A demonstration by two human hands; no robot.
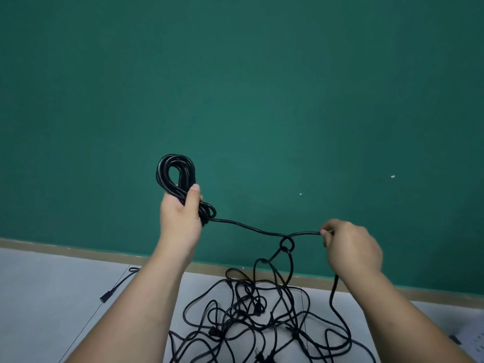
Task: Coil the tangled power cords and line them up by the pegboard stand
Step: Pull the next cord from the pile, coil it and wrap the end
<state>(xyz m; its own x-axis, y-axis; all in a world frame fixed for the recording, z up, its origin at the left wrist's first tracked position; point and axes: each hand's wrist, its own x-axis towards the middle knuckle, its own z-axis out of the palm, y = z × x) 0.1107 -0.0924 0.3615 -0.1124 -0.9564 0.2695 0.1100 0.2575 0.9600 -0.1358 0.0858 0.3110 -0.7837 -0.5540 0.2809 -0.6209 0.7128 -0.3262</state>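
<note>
Above the tangle (pixel 262 318), our left hand (pixel 180 218) grips the coil (pixel 175 174); our right hand (pixel 351 247) pinches its loose cord (pixel 248 227).

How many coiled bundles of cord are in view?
1: the coiled bundle, gripped by the left hand before the green wall. The tangled cords on the floor are uncoiled; more coils may lie outside the view.

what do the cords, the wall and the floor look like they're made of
Cords: black, smooth, slightly glossy jacket, with pale highlights along the coiled loops. They bend limply, so probably rubber or PVC.
Wall: green, matte, no glare. Painted or covered, cannot tell which.
Floor: pale grey, smooth, with a thin straight seam. Likely vinyl or tile.
</note>
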